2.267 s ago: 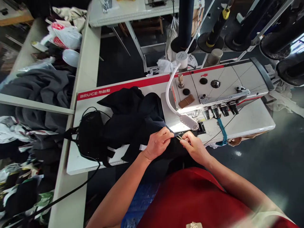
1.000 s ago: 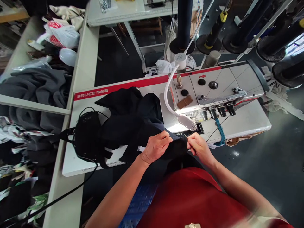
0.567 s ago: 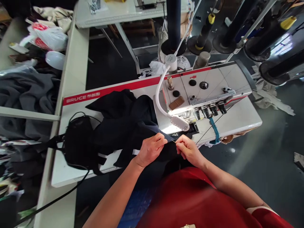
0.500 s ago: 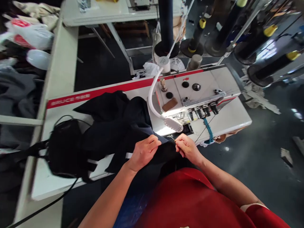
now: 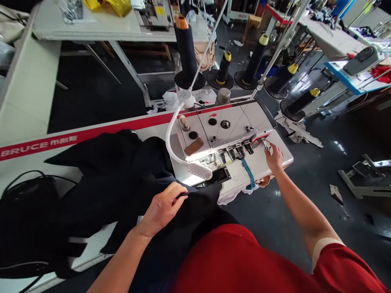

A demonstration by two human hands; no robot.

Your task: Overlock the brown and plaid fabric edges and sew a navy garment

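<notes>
The black cloth (image 5: 122,175) is clenched by the left hand (image 5: 161,209), which lies low on the table (image 5: 262,169) just near the sewing machine (image 5: 220,136). The right arm is stretched far right, a small tool (image 5: 265,145) pinched in the right hand (image 5: 274,158).

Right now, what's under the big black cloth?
The black cloth lies on a white sewing table; the table shows around its edges, but the part right beneath is covered.
</notes>
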